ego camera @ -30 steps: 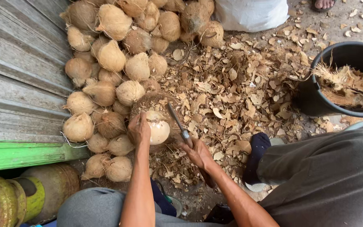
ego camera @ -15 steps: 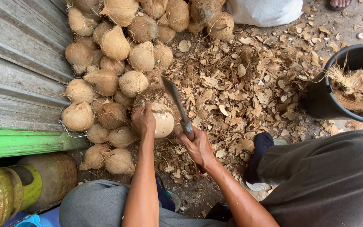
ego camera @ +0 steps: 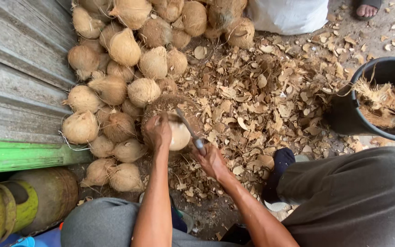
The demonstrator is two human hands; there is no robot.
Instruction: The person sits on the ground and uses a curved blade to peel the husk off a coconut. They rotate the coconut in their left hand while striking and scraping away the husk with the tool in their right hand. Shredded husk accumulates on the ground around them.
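Mid-frame, my left hand (ego camera: 157, 131) clamps the pale, partly peeled coconut (ego camera: 179, 136); my right hand (ego camera: 211, 160) grips the knife (ego camera: 189, 130) handle. The nut seems hard, heavy, likely slippery; best held around its husked side.

Both bare forearms reach forward from the bottom of the view, converging slightly. The left hand (ego camera: 157, 131) is cupped, fingers curled downward in a firm hold. The right hand (ego camera: 211, 160) is clenched in a fist (knuckles up), wrist bent a little, just beside the left.
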